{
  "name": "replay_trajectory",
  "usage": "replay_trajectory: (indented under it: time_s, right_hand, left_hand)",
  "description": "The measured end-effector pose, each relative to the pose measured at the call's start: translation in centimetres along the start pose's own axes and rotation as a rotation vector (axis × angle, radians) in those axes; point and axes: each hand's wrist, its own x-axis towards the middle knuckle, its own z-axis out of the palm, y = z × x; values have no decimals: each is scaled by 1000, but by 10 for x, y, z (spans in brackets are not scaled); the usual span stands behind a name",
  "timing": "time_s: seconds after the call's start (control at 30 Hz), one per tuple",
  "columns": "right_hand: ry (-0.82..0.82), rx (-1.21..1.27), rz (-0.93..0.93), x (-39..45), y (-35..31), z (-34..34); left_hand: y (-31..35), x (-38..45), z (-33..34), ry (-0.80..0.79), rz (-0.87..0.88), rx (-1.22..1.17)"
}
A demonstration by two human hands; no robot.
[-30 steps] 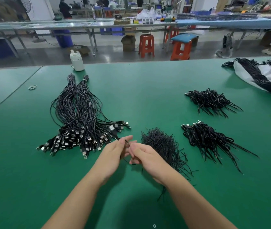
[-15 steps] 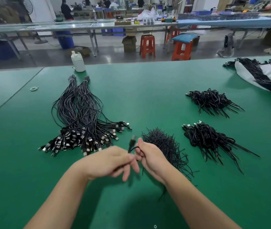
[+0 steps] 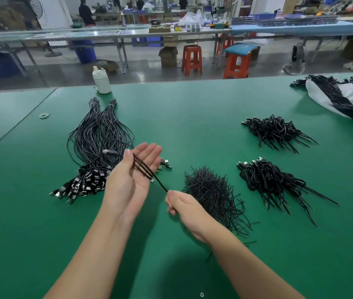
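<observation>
Holding a thin black cable over the green table, the person is working right in the middle of the view. The left hand is lying palm up, its grip wide and its fingers straight; several strands of the cable are running slantwise across the palm from beside the thumb; the cable's metal plug is sticking out to the left past that thumb. The right hand is sitting lower and nearer, its grip narrow, fingers curled; it is pinching the cable just where it is leaving the left palm, and the line is running straight between the two hands.

Just behind the left hand, a big bundle of long black cables with silver plugs is lying on the table; just right of the right hand, a bushy heap of short black wires is lying. Further right, a near pile of coiled black cables and a far pile of coiled black cables are lying one behind the other, well apart from the hands. At the far edge a white plastic bottle is standing; a pale rubber band is lying off to the left.
</observation>
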Motion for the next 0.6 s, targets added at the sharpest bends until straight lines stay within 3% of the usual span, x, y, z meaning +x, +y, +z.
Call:
replay_trajectory:
  time_s: [0.13, 0.27, 0.33, 0.4, 0.47, 0.6]
  right_hand:
    - [82, 164, 41, 10, -2, -7]
    - [80, 236, 30, 20, -16, -17]
    - [43, 179, 7, 22, -22, -15]
    - [41, 158, -4, 22, -28, -13]
    - [42, 106, -26, 19, -35, -14]
    - [21, -98, -94, 10, -45, -18]
  left_hand:
    - [10, -18, 2, -222, -28, 330]
    - [12, -28, -14, -501, -231, 1085]
    - [7, -27, -18, -483, -253, 1420]
    - [-1, -25, -21, -335, -147, 1591]
    - [-8, -24, -23, -249, -75, 1686]
    - [-18, -26, -29, -262, -96, 1686]
